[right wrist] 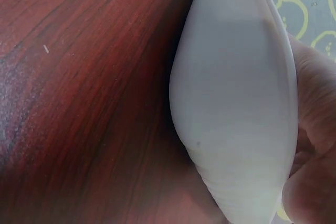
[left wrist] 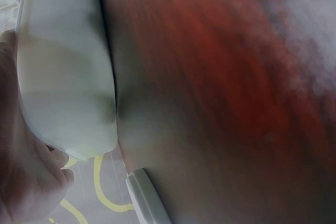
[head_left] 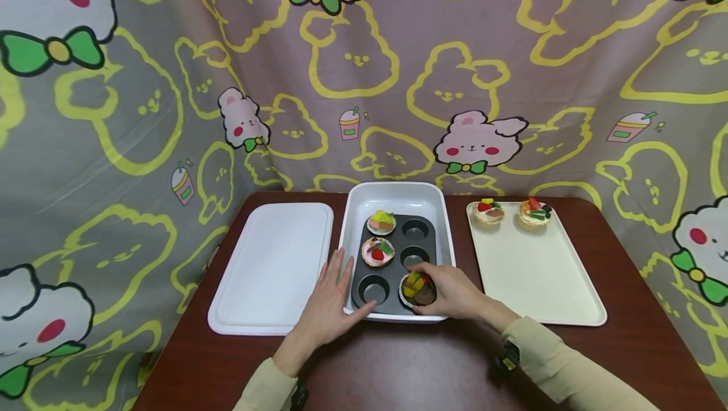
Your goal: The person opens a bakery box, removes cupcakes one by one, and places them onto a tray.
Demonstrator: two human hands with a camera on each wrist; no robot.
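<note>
Left hand point(head_left: 325, 311): fingers straight and spread, grasping nothing, over the left rim of the white basin point(head_left: 392, 198), lower centre of frame. Right hand point(head_left: 455, 294): thumb and fingers pinching a fruit tart point(head_left: 418, 288) at the lower right cup of the dark muffin tin point(head_left: 395, 300); tart sits in or just over that cup, can't tell which. Both wrist views mostly basin wall and reddish-brown table, hand at the edge.

Left to right: white tray point(head_left: 273, 265), lower left of centre, flat, rounded corners. Basin next, tin inside. Tin's left column: upper tart point(head_left: 382, 222), yellow topping over pinkish-orange; below it, pink-creamed tart point(head_left: 378, 251) with red strawberry and green slice. Gripped tart, right column: pale crust edge, yellow chunks on the left, red bit near the top right, round brown piece at lower right; partly hidden by fingers. Cream tray point(head_left: 537, 272), right of frame, two tarts along its far edge: left one point(head_left: 488, 214) red, yellow, brownish; right one point(head_left: 533, 214) red, green, dark berries.
</note>
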